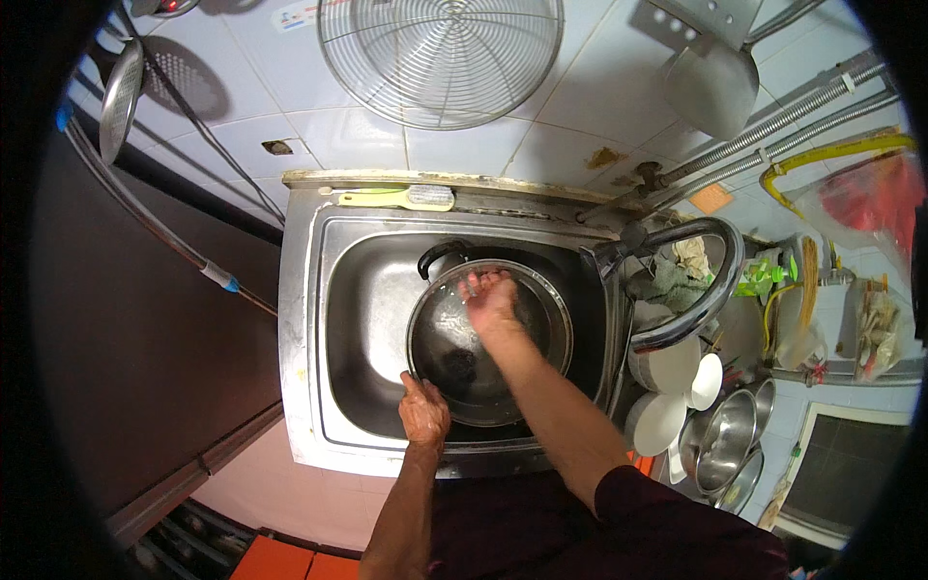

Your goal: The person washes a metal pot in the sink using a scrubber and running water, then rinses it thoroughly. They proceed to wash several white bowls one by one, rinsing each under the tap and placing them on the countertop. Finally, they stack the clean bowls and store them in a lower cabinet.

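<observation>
A round glass pot lid with a metal rim (418,304) lies in the stainless steel sink (362,304), tilt unclear, with a dark knob showing through the glass. My left hand (425,413) grips its rim at the lower left, thumb on the edge. My right hand (491,297) lies over the upper part of the glass, fingers spread and somewhat blurred; whether it holds anything is hard to see. Just behind the lid a black curved handle (439,255) sticks out. Both hands look wet.
A green-handled scrub brush (399,198) rests on the sink's back ledge. The curved faucet (714,290) reaches in from the right. White bowls (656,424) and steel bowls (727,442) are stacked right of the sink. A round wire strainer (442,65) hangs on the tiled wall.
</observation>
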The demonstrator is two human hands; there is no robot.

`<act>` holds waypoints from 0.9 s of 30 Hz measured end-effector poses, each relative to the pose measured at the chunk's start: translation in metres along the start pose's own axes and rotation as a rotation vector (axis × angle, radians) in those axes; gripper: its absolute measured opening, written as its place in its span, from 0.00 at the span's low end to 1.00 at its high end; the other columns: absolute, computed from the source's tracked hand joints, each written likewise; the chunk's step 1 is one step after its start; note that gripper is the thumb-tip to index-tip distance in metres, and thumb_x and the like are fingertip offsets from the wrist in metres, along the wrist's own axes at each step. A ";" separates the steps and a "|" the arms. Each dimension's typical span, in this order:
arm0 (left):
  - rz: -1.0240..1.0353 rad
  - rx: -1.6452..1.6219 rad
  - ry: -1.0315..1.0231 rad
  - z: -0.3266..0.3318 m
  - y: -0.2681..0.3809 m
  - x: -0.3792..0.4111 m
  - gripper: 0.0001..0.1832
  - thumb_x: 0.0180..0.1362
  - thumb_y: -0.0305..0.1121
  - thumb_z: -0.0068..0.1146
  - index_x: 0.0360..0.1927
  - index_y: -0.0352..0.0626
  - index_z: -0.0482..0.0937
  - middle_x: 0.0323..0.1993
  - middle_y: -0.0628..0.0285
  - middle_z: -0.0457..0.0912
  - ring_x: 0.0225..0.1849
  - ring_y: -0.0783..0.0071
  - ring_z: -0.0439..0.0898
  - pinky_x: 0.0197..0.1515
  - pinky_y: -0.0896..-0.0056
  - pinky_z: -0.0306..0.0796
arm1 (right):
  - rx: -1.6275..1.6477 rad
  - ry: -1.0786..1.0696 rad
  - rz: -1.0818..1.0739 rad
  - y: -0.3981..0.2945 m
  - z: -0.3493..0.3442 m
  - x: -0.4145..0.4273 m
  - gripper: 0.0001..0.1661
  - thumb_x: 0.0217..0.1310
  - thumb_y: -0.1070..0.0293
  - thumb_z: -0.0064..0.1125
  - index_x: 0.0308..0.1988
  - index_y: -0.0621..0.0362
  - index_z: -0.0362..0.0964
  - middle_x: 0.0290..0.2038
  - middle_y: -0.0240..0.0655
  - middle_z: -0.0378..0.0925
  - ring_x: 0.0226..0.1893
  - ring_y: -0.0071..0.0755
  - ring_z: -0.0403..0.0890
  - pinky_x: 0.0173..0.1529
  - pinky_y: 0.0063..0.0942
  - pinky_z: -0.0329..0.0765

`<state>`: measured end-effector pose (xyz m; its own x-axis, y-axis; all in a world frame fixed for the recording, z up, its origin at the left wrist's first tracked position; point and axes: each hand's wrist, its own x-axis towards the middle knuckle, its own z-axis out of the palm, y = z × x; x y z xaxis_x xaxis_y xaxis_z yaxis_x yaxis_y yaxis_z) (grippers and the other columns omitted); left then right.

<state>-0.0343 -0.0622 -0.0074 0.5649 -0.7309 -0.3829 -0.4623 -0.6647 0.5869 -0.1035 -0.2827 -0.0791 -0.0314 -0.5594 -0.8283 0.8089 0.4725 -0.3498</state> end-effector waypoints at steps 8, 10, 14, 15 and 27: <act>0.009 0.003 -0.020 0.001 -0.001 0.000 0.15 0.68 0.30 0.47 0.49 0.29 0.62 0.24 0.30 0.78 0.30 0.26 0.77 0.34 0.36 0.68 | -0.020 -0.073 0.108 0.071 0.010 0.018 0.43 0.70 0.24 0.32 0.63 0.44 0.68 0.62 0.28 0.71 0.59 0.30 0.70 0.67 0.36 0.65; 0.007 0.016 -0.008 0.003 -0.006 0.000 0.14 0.68 0.30 0.47 0.49 0.28 0.61 0.24 0.32 0.78 0.30 0.27 0.78 0.34 0.36 0.68 | -0.204 -0.070 0.240 0.080 0.010 -0.005 0.49 0.67 0.21 0.34 0.68 0.48 0.63 0.68 0.27 0.67 0.64 0.33 0.66 0.71 0.39 0.61; 0.064 -0.009 0.006 0.008 -0.011 -0.001 0.14 0.68 0.30 0.46 0.48 0.30 0.61 0.23 0.33 0.78 0.28 0.29 0.78 0.33 0.37 0.70 | -1.050 -0.460 0.060 0.109 -0.066 -0.052 0.46 0.75 0.33 0.28 0.76 0.54 0.45 0.76 0.43 0.51 0.75 0.45 0.53 0.77 0.40 0.50; 0.079 -0.028 0.016 0.009 -0.012 0.000 0.14 0.68 0.30 0.46 0.48 0.30 0.61 0.23 0.33 0.78 0.28 0.28 0.78 0.33 0.37 0.69 | -1.306 -0.636 -0.097 0.109 -0.089 -0.058 0.43 0.78 0.38 0.26 0.76 0.57 0.44 0.77 0.48 0.49 0.77 0.49 0.50 0.78 0.40 0.48; -0.074 -0.449 0.132 0.013 -0.027 0.007 0.31 0.78 0.50 0.36 0.28 0.31 0.70 0.17 0.58 0.68 0.22 0.67 0.61 0.26 0.57 0.61 | -2.212 -1.030 0.137 -0.036 -0.067 -0.087 0.31 0.75 0.48 0.45 0.66 0.54 0.69 0.63 0.52 0.74 0.63 0.53 0.76 0.68 0.44 0.70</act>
<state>-0.0269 -0.0512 -0.0349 0.6811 -0.6384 -0.3584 -0.0925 -0.5606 0.8229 -0.1689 -0.2053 -0.0233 0.6595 -0.1689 -0.7325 -0.7517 -0.1462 -0.6431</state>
